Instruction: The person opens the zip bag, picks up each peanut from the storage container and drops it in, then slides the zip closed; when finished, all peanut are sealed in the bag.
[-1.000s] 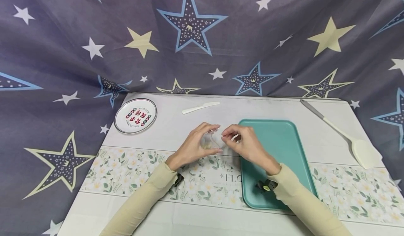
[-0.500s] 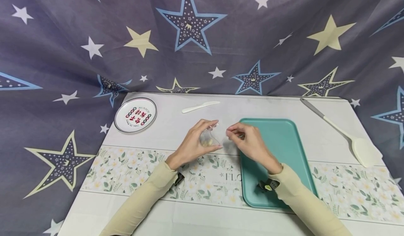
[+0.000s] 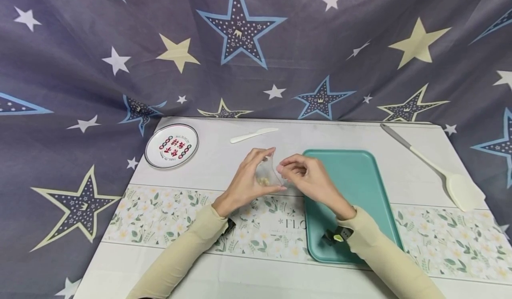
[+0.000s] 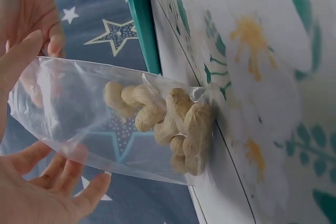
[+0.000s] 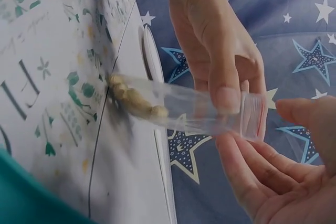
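My left hand (image 3: 245, 181) holds a clear zip bag (image 4: 79, 98) by its sides near the mouth, thumb on one edge and fingers on the other. Several unshelled peanuts (image 4: 181, 124) lie at the bottom of the bag, which hangs close over the table. My right hand (image 3: 310, 177) is at the bag's mouth. In the right wrist view its fingers (image 5: 252, 166) reach to the bag's edge, while the thumb stands apart from it. A red line runs along the zip strip there.
A teal tray (image 3: 352, 174) lies under my right forearm. Further back are a white plate (image 3: 166, 154) with red lettering at left and a white plastic knife (image 3: 254, 135). A cream spatula (image 3: 460, 192) with a grey handle lies at right.
My right hand drew back a little to the right, then came back to the bag's mouth. The left hand keeps hold of the bag and has shifted slightly.
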